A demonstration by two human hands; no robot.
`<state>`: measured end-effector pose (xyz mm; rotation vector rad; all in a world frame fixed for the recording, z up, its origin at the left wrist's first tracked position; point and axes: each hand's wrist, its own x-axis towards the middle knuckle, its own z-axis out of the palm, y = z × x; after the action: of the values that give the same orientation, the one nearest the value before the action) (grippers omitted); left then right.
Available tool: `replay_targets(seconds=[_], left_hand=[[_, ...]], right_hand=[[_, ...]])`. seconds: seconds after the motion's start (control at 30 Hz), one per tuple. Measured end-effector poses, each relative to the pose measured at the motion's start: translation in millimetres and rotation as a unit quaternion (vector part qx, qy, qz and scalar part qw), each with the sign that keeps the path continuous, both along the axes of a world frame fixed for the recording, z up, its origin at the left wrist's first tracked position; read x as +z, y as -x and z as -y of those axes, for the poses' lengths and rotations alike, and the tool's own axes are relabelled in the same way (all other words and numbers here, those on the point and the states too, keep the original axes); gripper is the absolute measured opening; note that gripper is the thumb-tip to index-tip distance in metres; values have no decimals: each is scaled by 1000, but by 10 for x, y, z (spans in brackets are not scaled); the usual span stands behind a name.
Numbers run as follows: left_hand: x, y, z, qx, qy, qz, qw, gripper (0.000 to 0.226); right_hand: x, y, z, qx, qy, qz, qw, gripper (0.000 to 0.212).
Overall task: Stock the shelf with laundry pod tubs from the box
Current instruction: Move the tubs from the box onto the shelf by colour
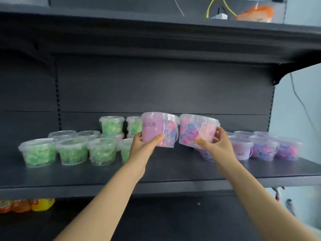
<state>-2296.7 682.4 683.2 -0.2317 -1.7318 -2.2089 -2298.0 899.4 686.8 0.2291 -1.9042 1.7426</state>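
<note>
Below the shelf's left end: glossy orange and yellow packs [26,205].
Shelf [69,181]: dark, matte, flat metal board.
Green tubs [39,152]: clear round plastic, lidded, on the left end; two at the back edge are stacked on others.
Left hand [144,145]: thumb and fingers curled round the left pink tub's lower wall.
Left pink tub [159,129]: tapered clear plastic, pink label, pink-blue pods; held above mid-shelf, near upright, lid up.
Right pink tub [196,129]: just beside it, tilted, lid leaning right.
Right hand [215,141]: clasps that tub from below.
Orange bag [255,13]: crinkled, on the top shelf.
Purple tubs [264,148]: right end, upright, partly hidden by the right forearm.
</note>
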Motion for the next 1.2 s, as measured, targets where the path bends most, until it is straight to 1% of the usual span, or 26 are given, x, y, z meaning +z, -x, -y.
replay_targets(seconds=[0.07, 0.13, 0.23, 0.27, 0.37, 0.4, 0.43, 0.47, 0.53, 0.63, 0.73, 0.8, 0.93, 1.1, 1.2], left_hand=[[26, 278, -161, -33, -11, 1, 999, 90], [60, 560, -322, -65, -15, 8, 998, 85], [145, 977, -589, -103, -15, 21, 994, 65], [174, 1114, -671, -113, -12, 22, 993, 67], [224, 1471, -906, -144, 6, 23, 989, 92], [233, 1582, -981, -156, 11, 23, 987, 91], [237, 1689, -1057, -167, 15, 22, 986, 84], [238, 1790, -1135, -176, 22, 23, 984, 77], [242, 1964, -1300, -184, 42, 19, 982, 75], [244, 2225, -1563, -159, 71, 9, 985, 69], [229, 2427, -1797, -92, 118, -13, 989, 58], [195, 2559, -1926, -56, 133, -17, 989, 62], [98, 2813, -2071, -19, 173, -12, 985, 67], [-92, 2974, -2122, -11, 248, -39, 968, 70], [-163, 3008, -2127, -6, 278, -17, 960, 77]], right_hand=[[33, 177, -144, -19, -1, -11, 1000, 81], [80, 372, -288, -34, 9, -14, 999, 76], [152, 659, -500, -56, 19, -2, 998, 71], [171, 748, -568, -65, 21, 2, 998, 69], [226, 966, -761, -98, 26, 1, 995, 57], [246, 1024, -825, -106, 25, 1, 994, 52], [259, 1088, -901, -113, 21, 5, 993, 48], [276, 1147, -976, -120, 13, 10, 993, 47], [295, 1289, -1158, -143, -7, 26, 989, 49], [305, 1524, -1443, -165, -36, 50, 984, 45], [307, 1779, -1706, -162, -52, 60, 984, 41], [288, 1963, -1855, -157, -67, 69, 983, 39], [242, 2334, -2131, -143, -110, 97, 979, 47], [219, 2703, -2378, -111, -163, 101, 975, 48], [219, 2825, -2478, -89, -177, 90, 976, 49]])
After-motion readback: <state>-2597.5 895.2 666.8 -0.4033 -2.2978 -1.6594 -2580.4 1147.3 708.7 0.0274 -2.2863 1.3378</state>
